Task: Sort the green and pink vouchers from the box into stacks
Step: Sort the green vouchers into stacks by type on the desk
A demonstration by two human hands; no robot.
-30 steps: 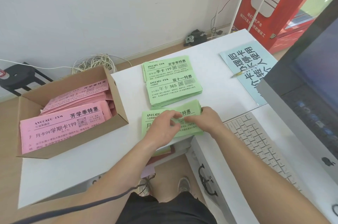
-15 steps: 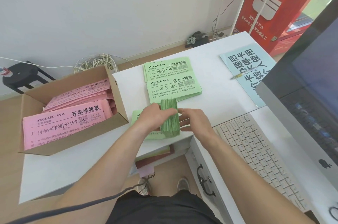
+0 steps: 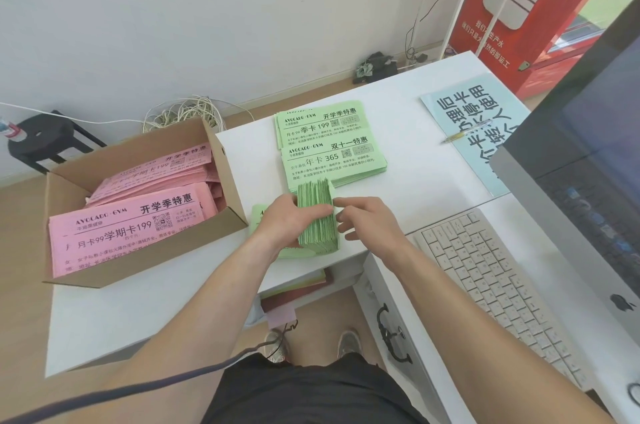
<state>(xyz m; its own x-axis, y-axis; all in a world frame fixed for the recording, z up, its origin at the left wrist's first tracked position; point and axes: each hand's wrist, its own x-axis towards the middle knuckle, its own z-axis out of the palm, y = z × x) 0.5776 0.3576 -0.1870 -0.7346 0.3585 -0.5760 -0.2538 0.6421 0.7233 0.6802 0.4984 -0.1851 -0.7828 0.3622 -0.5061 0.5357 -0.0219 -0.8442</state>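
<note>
Open white desk (image 3: 408,177) lying between flat green stack (image 3: 330,146) and keyboard (image 3: 491,281). Cardboard box (image 3: 221,160) walling off the left side; monitor (image 3: 585,188) closing the right. Bare desk (image 3: 138,312) stretching below the box.

One camera only, worn on my head, looking forward and down at close range over the white desk (image 3: 398,104); my forearms reach in from the bottom edge.

place: gym front desk | signs: big computer screen (image 3: 588,215) and keyboard (image 3: 491,288) right of the hands | gym vouchers (image 3: 329,143) just past them | red water machine (image 3: 519,14) far behind
</note>
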